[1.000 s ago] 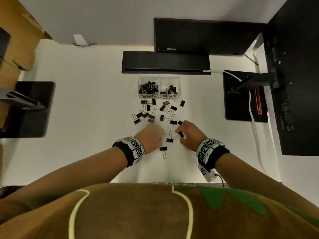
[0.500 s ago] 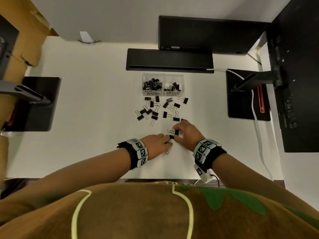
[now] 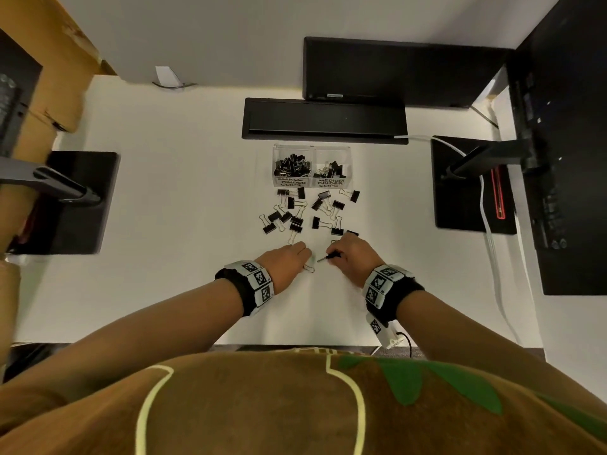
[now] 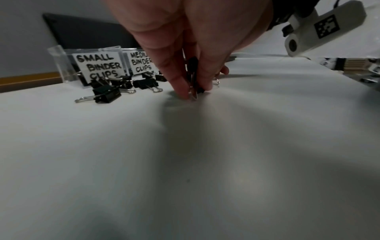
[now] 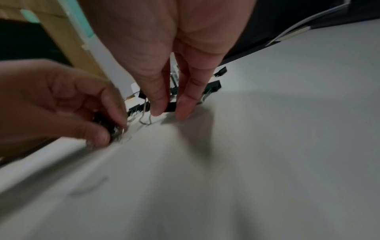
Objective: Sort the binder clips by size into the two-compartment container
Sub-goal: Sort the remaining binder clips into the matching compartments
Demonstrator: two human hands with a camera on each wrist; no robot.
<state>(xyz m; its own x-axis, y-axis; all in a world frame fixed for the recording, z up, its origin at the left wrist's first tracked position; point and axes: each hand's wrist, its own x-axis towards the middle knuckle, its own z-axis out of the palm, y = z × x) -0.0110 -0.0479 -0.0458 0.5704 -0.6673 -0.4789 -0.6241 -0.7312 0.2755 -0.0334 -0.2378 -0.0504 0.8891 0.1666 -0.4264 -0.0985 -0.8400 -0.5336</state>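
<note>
A clear two-compartment container point(image 3: 312, 149) stands mid-table, labelled small on the left point(image 4: 98, 65) and medium on the right, with black clips in both halves. Several loose black binder clips point(image 3: 295, 221) lie in front of it. My left hand point(image 3: 303, 262) pinches one binder clip point(image 4: 193, 76) upright against the table, fingertips point(image 4: 183, 95) down. My right hand point(image 3: 330, 257) pinches another black clip point(image 5: 170, 106) between thumb and finger just above the table, its wire handle point(image 5: 145, 120) hanging down. The two hands are close together.
A black bar point(image 3: 325, 118) and a monitor point(image 3: 387, 70) stand behind the container. Black stand bases sit at the left point(image 3: 78, 201) and right point(image 3: 466, 182), with a white cable point(image 3: 489, 224) along the right. The table's front edge point(image 3: 131, 341) is near my body.
My left hand slid right onto the clip lying nearest the front edge and took hold of it. My right hand stayed in place, pinching its clip.
</note>
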